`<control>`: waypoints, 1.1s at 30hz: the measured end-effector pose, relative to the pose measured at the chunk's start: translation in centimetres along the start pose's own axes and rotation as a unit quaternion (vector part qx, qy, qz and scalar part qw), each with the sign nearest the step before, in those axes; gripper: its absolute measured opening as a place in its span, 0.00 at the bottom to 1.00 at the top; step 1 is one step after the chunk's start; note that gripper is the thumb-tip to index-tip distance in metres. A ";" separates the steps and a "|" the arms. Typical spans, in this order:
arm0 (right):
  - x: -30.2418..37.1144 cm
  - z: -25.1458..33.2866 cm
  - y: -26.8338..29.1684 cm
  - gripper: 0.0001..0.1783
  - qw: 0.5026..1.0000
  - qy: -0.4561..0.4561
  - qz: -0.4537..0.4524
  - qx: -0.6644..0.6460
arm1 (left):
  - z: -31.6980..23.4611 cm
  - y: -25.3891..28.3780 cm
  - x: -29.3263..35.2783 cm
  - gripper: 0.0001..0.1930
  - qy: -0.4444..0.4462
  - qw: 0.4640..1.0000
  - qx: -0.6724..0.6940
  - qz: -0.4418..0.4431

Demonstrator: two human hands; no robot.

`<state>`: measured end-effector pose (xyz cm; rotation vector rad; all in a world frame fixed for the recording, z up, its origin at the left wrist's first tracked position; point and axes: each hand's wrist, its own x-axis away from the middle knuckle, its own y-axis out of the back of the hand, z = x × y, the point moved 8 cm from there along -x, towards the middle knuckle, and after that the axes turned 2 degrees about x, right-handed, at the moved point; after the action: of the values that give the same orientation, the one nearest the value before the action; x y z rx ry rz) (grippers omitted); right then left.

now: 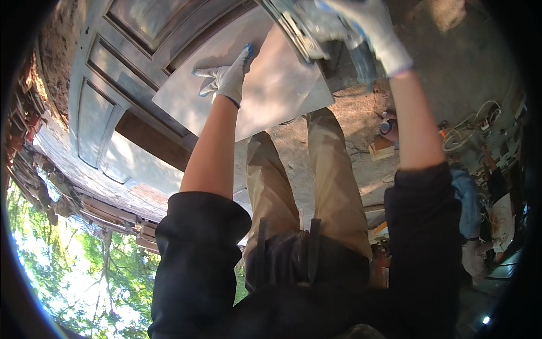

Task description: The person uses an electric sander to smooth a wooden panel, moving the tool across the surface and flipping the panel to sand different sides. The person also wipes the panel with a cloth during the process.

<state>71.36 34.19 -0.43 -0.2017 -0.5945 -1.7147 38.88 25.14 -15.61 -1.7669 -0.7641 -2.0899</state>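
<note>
My left hand (230, 79), in a white glove with blue fingertips, lies on a flat pale panel (282, 93) with its fingers spread. The panel rests over a grey panelled door (93, 121) in front of my legs. At the top, my right hand (375, 28), gloved too, is closed round a power tool that looks like a circular saw (299, 34). A slotted metal base plate shows on it, by the panel's far right part. Motion blurs the tool and right hand, and the top edge of the picture cuts them off.
On the ground to the right are a wooden block (381, 150) and a loose pale cable (477, 116). A person in blue trousers (466, 198) is at the far right. Stacked boards (107, 209) and scattered debris lie at the left, with trees beyond.
</note>
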 end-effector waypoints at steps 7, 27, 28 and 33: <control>2.3 -5.9 1.7 0.39 0.999 -0.019 -0.031 0.033 | 2.0 1.3 2.9 0.44 0.050 0.990 0.122 0.042; -2.4 -0.9 -0.2 0.36 0.996 -0.063 0.000 -0.062 | -2.6 -0.9 -1.7 0.61 -0.097 0.969 -0.208 0.092; -2.8 0.4 0.3 0.37 0.997 -0.069 -0.009 0.044 | -3.0 -1.0 -1.9 0.62 -0.112 0.959 -0.242 0.098; 0.6 -5.2 1.7 0.35 0.996 -0.002 -0.048 0.076 | -5.7 -2.0 -4.6 0.70 -0.199 0.871 -0.426 0.145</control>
<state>73.79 30.87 -4.13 -0.0698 -0.7452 -1.7534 34.03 22.99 -21.13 -2.5900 0.4543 -1.9940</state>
